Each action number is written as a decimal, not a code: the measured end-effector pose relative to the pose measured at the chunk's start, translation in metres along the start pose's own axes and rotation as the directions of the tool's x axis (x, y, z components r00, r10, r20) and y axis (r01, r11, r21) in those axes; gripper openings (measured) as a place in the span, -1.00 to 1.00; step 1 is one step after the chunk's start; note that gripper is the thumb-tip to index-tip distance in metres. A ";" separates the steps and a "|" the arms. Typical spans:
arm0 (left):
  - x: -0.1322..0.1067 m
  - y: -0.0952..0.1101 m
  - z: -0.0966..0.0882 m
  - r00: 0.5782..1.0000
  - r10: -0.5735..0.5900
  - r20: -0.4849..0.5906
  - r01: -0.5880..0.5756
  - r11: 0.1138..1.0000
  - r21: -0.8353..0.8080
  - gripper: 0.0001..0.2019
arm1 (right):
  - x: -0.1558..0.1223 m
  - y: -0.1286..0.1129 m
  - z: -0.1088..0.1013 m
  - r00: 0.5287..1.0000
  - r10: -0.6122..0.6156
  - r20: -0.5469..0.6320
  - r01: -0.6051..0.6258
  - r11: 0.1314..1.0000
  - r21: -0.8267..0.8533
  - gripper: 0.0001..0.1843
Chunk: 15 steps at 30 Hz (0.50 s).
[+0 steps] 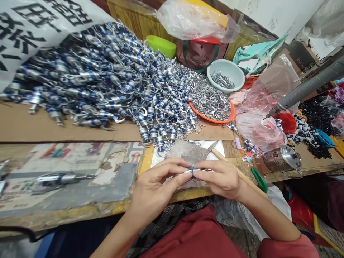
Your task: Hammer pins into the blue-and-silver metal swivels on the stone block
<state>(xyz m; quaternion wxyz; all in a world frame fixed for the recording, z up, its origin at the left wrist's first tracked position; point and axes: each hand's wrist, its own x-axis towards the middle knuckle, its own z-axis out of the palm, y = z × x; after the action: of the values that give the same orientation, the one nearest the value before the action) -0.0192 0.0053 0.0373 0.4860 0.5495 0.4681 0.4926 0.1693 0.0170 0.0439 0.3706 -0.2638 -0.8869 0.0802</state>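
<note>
— The heap [107, 71] at ten o'clock?
— Shiny metal with glossy blue bands.
— The small piece [192, 171] at five o'clock?
— The same bright metal.
— Under the heap?
— A matt brown cardboard sheet [53, 125]. The dish [233, 113] at two o'clock is smooth orange plastic, and the can [282, 159] at three is polished steel.

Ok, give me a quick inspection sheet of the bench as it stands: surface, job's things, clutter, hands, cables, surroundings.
Surface: wooden bench under cardboard and a worn printed sheet.
Job's things: small silver part held over a grey metal slab; heap of silver-blue fittings behind.
Clutter: orange tray and pale bowl of silver bits, plastic bags, steel can, rotary tool.
Grippers: left hand and right hand both pinch the part.
Cables: dark cord-like line under the front edge; unsure.
Surroundings: white printed banner, wooden crate at the back.
</note>
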 end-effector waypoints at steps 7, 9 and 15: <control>-0.009 -0.004 0.012 0.959 -0.274 -0.067 0.262 0.954 -0.148 -0.57 | 0.009 0.000 -0.001 0.960 0.273 0.056 -0.279 0.933 0.226 -0.85; -0.009 -0.006 0.014 0.951 -0.296 -0.086 0.279 0.945 -0.172 -0.50 | 0.016 0.015 -0.005 0.948 0.292 0.127 -0.312 0.933 0.179 -0.83; -0.007 -0.010 0.016 0.935 -0.353 -0.011 0.343 0.914 -0.219 -0.23 | 0.039 0.091 0.009 0.837 0.415 0.357 -0.187 0.830 -0.526 -0.73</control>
<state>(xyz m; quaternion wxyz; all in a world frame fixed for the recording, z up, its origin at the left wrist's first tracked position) -0.0042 -0.0016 0.0261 0.6101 0.3894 0.5149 0.4594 0.1772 0.1149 0.0312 0.0584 -0.4597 -0.8860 -0.0184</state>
